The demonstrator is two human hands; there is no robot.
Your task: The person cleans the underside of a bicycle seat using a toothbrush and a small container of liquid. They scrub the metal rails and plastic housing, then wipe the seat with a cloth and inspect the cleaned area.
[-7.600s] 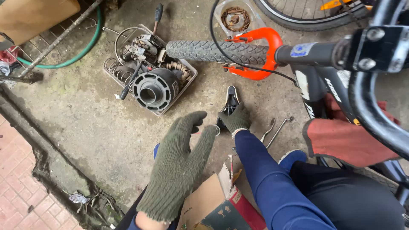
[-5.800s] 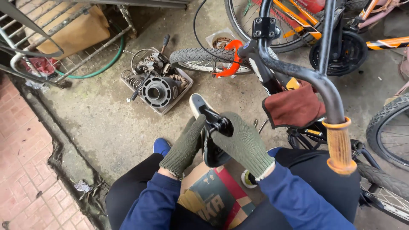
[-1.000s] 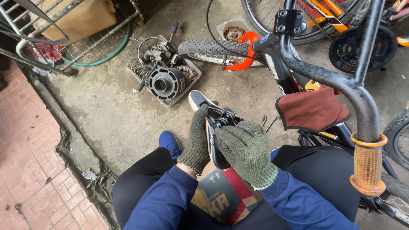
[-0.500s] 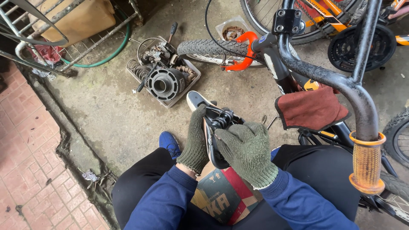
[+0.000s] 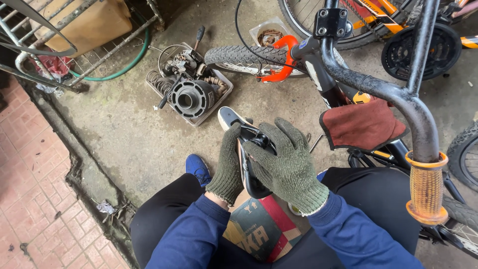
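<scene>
Two gloved hands around saddle

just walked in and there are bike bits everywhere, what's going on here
A person in green knit gloves sits low on the concrete, holding a black bicycle saddle upside down in front of them. The left hand steadies its side, while the right hand lies over the clamp underneath. Beside them stands a small bike with a red rag draped on its frame. A tray of metal parts sits on the ground ahead.
</scene>
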